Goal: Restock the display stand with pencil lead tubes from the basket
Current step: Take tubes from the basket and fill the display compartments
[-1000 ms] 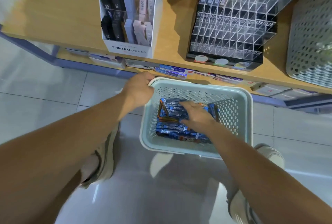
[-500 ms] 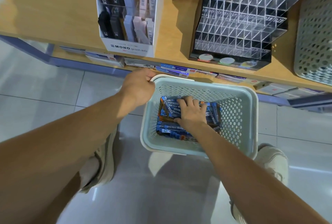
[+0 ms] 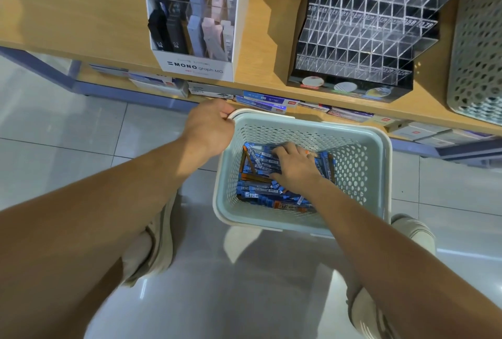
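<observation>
Currently: 1 pale basket (image 3: 376, 175), in front of the counter's (image 3: 81, 12) front edge. L hand (image 3: 209, 129): fingers curled round basket's far-left rim corner. R hand (image 3: 296, 170): inside basket, fingers spread over blue/orange pencil lead tubes (image 3: 258, 193) on basket bottom; hold on any tube, can't tell. Clear display stand (image 3: 366, 39): on counter nr front edge, right of MONO box (image 3: 195, 67).

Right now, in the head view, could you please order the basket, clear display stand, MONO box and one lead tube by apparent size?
1. basket and clear display stand: these look alike, and the stand is cropped by the frame, so they are unranked.
2. MONO box, also cropped.
3. lead tube.
</observation>
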